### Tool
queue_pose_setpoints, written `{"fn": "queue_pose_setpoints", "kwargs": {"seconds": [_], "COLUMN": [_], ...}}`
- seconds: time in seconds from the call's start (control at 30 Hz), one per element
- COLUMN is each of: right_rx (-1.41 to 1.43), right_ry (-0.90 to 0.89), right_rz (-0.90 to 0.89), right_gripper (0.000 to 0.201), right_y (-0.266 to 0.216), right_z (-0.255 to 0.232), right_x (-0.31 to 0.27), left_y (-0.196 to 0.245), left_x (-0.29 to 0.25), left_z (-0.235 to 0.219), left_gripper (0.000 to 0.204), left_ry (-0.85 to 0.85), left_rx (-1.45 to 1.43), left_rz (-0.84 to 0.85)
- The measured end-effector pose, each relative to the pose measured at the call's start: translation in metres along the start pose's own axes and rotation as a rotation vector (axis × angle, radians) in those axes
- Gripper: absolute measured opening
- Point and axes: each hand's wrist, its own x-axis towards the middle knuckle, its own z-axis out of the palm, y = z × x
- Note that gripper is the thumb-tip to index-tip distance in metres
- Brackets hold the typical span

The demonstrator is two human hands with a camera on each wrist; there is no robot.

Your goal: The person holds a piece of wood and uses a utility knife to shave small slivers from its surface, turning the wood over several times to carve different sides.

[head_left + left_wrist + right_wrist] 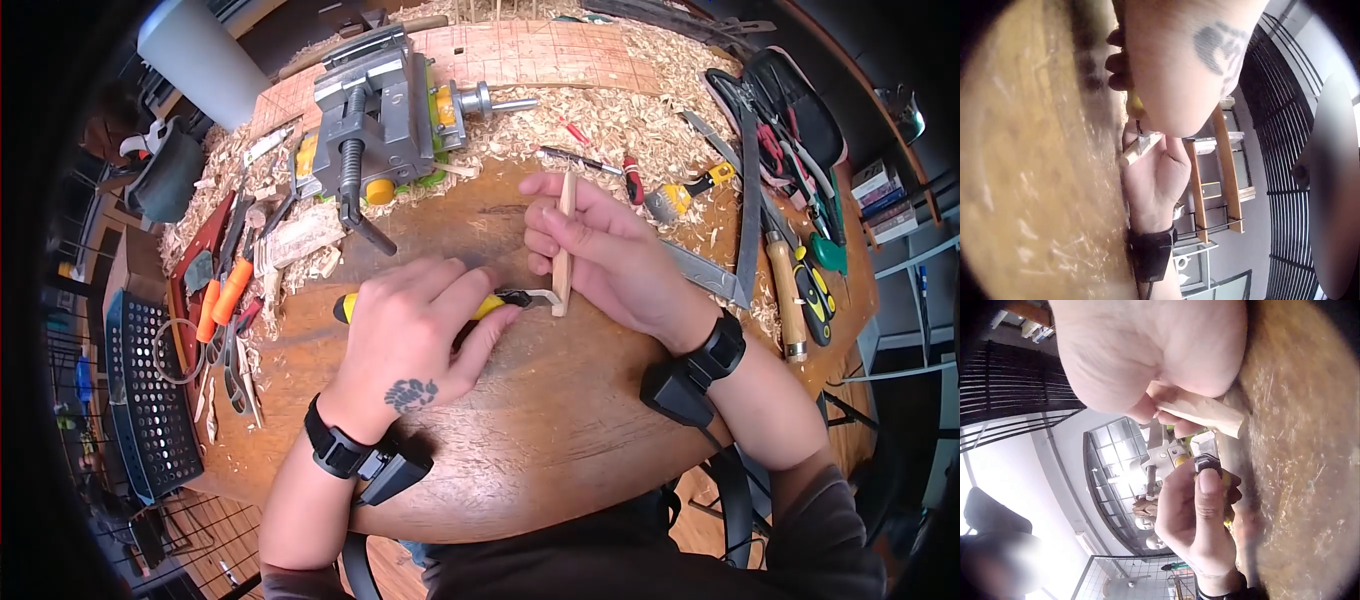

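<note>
My left hand grips a yellow and black utility knife low over the table. Its blade points right and meets the lower end of a slim wooden stick. Thumb and fingers of my right hand pinch that stick, which stands nearly upright in the head view. From the right wrist, the pale squared end of the stick shows close to the knife's black tip, with the left thumb lying along the knife. In the left wrist view, the left hand hides most of the knife.
A metal vise stands at the back left amid wood shavings. Orange-handled tools and a perforated basket lie left. To the right are a metal square, a wooden-handled tool and a tool case.
</note>
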Motion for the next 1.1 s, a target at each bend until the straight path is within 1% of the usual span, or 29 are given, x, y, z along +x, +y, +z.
{"fn": "queue_pose_setpoints", "kwargs": {"seconds": [0.03, 0.1, 0.13, 0.2, 0.23, 0.3, 0.4, 0.43, 0.5, 0.63, 0.7, 0.73, 0.8, 0.93, 1.0, 1.1], "right_rx": [0.003, -0.113, -0.110, -0.228, -0.225, -0.281, -0.334, -0.336, -0.225, -0.191, -0.553, -0.552, -0.733, -0.784, -0.829, -0.757], "right_ry": [0.002, 0.045, 0.049, 0.071, 0.077, 0.077, 0.088, 0.087, 0.095, 0.060, 0.043, 0.044, 0.078, 0.102, 0.090, 0.098], "right_rz": [-0.001, 0.013, 0.012, -0.015, -0.015, -0.027, -0.057, -0.059, -0.066, -0.079, -0.072, -0.073, -0.122, -0.114, -0.112, -0.114], "right_gripper": [0.033, 0.039, 0.039, 0.041, 0.041, 0.044, 0.039, 0.039, 0.032, 0.027, 0.027, 0.027, 0.029, 0.030, 0.032, 0.033], "right_y": [0.000, -0.002, -0.001, 0.001, 0.001, 0.000, -0.001, -0.001, 0.003, 0.005, 0.003, 0.002, 0.000, -0.003, -0.007, -0.003], "right_z": [0.001, 0.007, 0.007, 0.007, 0.008, 0.009, 0.008, 0.007, 0.004, 0.001, 0.001, 0.003, 0.010, 0.011, 0.011, 0.005], "right_x": [-0.001, -0.001, -0.001, -0.001, -0.001, -0.001, -0.001, -0.001, -0.001, 0.001, 0.002, 0.001, -0.001, -0.001, -0.001, 0.000], "left_y": [0.000, -0.001, -0.001, 0.000, 0.000, -0.002, -0.003, -0.003, -0.003, -0.001, 0.000, 0.000, -0.002, -0.002, 0.001, 0.001], "left_x": [-0.001, -0.001, -0.001, -0.001, -0.001, -0.001, -0.002, -0.002, -0.001, 0.000, -0.001, -0.001, -0.002, -0.002, -0.002, -0.001], "left_z": [0.001, 0.002, 0.003, 0.006, 0.007, 0.011, 0.013, 0.013, 0.013, 0.012, 0.012, 0.012, 0.012, 0.013, 0.011, 0.011], "left_gripper": [0.020, 0.021, 0.021, 0.021, 0.021, 0.020, 0.020, 0.020, 0.020, 0.020, 0.021, 0.021, 0.020, 0.021, 0.022, 0.022], "left_ry": [-0.003, -0.022, -0.026, -0.022, -0.028, 0.017, 0.027, 0.029, 0.038, 0.041, 0.043, 0.041, 0.046, 0.048, 0.012, 0.009], "left_rx": [-0.001, 0.025, 0.023, 0.056, 0.052, 0.060, 0.086, 0.087, 0.091, 0.134, 0.151, 0.151, 0.154, 0.173, 0.170, 0.176], "left_rz": [0.000, -0.020, -0.019, 0.005, 0.006, 0.085, 0.116, 0.118, 0.150, 0.171, 0.151, 0.152, 0.141, 0.160, 0.132, 0.136]}}
